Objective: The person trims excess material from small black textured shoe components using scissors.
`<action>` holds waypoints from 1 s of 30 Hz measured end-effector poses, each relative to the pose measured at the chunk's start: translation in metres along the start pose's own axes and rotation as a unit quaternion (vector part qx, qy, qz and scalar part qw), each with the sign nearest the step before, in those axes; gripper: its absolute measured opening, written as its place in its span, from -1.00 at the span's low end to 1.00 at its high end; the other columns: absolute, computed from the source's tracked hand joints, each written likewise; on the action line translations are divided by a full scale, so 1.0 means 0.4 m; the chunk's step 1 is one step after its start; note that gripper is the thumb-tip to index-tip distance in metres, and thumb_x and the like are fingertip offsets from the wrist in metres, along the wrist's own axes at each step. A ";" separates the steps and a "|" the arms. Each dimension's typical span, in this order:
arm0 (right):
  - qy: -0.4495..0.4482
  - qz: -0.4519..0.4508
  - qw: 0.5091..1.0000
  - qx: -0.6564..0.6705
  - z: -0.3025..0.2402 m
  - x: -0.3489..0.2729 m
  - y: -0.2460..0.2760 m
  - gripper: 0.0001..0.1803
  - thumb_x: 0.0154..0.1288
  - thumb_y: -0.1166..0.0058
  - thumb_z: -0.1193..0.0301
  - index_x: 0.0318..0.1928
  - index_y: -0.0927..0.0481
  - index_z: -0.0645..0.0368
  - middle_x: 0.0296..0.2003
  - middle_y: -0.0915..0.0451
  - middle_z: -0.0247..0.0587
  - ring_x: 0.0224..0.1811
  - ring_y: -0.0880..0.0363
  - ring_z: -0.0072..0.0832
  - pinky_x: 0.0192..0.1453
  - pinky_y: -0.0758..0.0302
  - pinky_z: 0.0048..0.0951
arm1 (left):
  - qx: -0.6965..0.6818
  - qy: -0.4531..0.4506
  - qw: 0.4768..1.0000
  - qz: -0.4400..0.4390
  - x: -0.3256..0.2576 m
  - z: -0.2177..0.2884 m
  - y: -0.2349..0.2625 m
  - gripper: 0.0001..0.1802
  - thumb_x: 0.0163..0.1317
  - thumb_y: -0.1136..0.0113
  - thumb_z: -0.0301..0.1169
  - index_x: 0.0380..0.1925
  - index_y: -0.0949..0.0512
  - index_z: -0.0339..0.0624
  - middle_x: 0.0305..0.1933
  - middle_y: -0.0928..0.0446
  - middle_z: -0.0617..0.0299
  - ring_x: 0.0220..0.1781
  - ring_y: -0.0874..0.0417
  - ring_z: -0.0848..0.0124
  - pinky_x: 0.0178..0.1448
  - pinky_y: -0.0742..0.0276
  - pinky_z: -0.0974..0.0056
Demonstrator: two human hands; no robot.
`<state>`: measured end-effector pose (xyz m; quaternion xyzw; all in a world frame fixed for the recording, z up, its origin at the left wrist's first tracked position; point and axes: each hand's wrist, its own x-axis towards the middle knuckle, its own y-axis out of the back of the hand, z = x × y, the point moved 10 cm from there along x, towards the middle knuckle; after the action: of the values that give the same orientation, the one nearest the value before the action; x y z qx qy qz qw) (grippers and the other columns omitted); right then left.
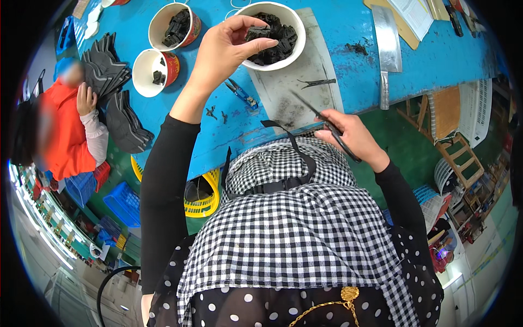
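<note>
My left hand [226, 52] pinches a small black chunk [257, 33] between thumb and fingers, over the near left rim of a large white tub [298, 48]. More dark chunks [284, 39] fill that tub. In my right hand [351, 136], above the table's near edge, is a pair of black-handled scissors [340, 143], their slim blades pointing up and left. Beneath the tub and the scissors' tips lies a worn grey board [267, 87]. A forked dark strip [317, 83] rests on it.
Two paper tubs [154, 34] [143, 73] with black pieces stand left. Blue-handled snips [242, 94] lie on the blue table [218, 120]. A cleaver [387, 43] lies right. Dark folded cloths [125, 122] hang near a person in red [65, 131]. A yellow basket [204, 204] sits below.
</note>
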<state>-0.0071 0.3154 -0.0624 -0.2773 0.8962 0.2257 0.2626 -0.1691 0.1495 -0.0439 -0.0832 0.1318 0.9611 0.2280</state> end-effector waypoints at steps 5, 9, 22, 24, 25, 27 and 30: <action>0.060 0.142 0.959 0.237 -0.091 0.006 0.076 -0.65 0.01 -0.15 0.53 -0.14 -0.41 0.21 -0.48 -0.47 -0.45 -0.46 -0.38 -0.78 -0.37 -0.34 -0.72 | -0.173 0.036 0.982 -0.065 -0.078 0.085 -0.038 -0.69 0.00 -0.16 -0.58 -0.18 -0.44 -0.28 -0.20 -0.48 0.20 -0.24 -0.51 0.54 -0.12 -0.46 0.46; 0.153 0.155 0.894 0.391 -0.251 -0.005 0.121 -0.55 -0.05 -0.15 0.61 -0.08 -0.34 0.22 -0.38 -0.52 -0.29 -0.38 -0.45 -0.68 -0.29 -0.40 -0.65 | -0.296 0.038 0.951 -0.076 -0.161 0.178 -0.054 -0.52 -0.19 -0.36 -0.44 -0.24 -0.35 -0.25 -0.32 -0.51 0.08 -0.40 -0.55 0.47 -0.32 -0.51 0.46; 0.296 0.089 0.893 0.327 -0.451 -0.047 0.123 -0.35 -0.12 -0.16 0.64 0.05 -0.20 0.16 -0.34 -0.49 -0.12 -0.42 -0.42 -0.54 -0.33 -0.38 -0.58 | -0.401 0.027 0.910 -0.107 -0.257 0.253 -0.083 -0.62 -0.15 -0.29 -0.68 -0.26 -0.43 -0.37 -0.33 -0.53 0.20 -0.32 -0.56 0.58 -0.26 -0.50 0.54; 0.303 0.099 0.898 0.303 -0.465 -0.043 0.116 -0.37 -0.12 -0.16 0.65 0.02 -0.22 0.18 -0.38 -0.50 -0.16 -0.43 -0.42 -0.56 -0.32 -0.37 -0.59 | -0.390 0.015 0.915 -0.106 -0.260 0.254 -0.079 -0.60 -0.15 -0.29 -0.68 -0.23 -0.42 -0.36 -0.31 -0.52 0.21 -0.29 -0.55 0.59 -0.22 -0.49 0.53; 0.288 0.065 0.913 0.280 -0.461 -0.040 0.108 -0.41 -0.11 -0.14 0.66 0.00 -0.24 0.19 -0.42 -0.48 -0.21 -0.41 -0.42 -0.57 -0.31 -0.36 -0.60 | -0.378 0.005 0.920 -0.105 -0.261 0.256 -0.075 -0.57 -0.15 -0.29 -0.67 -0.20 -0.40 -0.36 -0.29 -0.52 0.22 -0.27 -0.54 0.60 -0.18 -0.48 0.53; 0.271 0.070 0.911 0.303 -0.455 -0.032 0.104 -0.41 -0.11 -0.14 0.66 0.00 -0.25 0.19 -0.43 -0.47 -0.24 -0.40 -0.42 -0.57 -0.31 -0.35 -0.60 | -0.373 0.001 0.922 -0.107 -0.264 0.254 -0.070 -0.55 -0.15 -0.28 -0.68 -0.18 -0.39 -0.36 -0.28 -0.50 0.22 -0.24 -0.53 0.59 -0.14 -0.48 0.50; 0.253 0.100 0.913 0.303 -0.429 -0.027 0.103 -0.43 -0.10 -0.11 0.67 0.00 -0.25 0.19 -0.46 -0.45 -0.28 -0.38 -0.42 -0.58 -0.29 -0.36 -0.59 | -0.412 0.074 0.906 -0.071 -0.275 0.242 -0.071 -0.44 -0.25 -0.38 -0.53 -0.19 -0.35 -0.37 -0.27 -0.49 0.19 -0.24 -0.54 0.49 -0.19 -0.52 0.45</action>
<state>-0.0839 0.2558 0.0852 -0.1411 0.9812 -0.1090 0.0742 -0.0688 0.1564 0.0663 -0.2492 -0.2656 0.9022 0.2312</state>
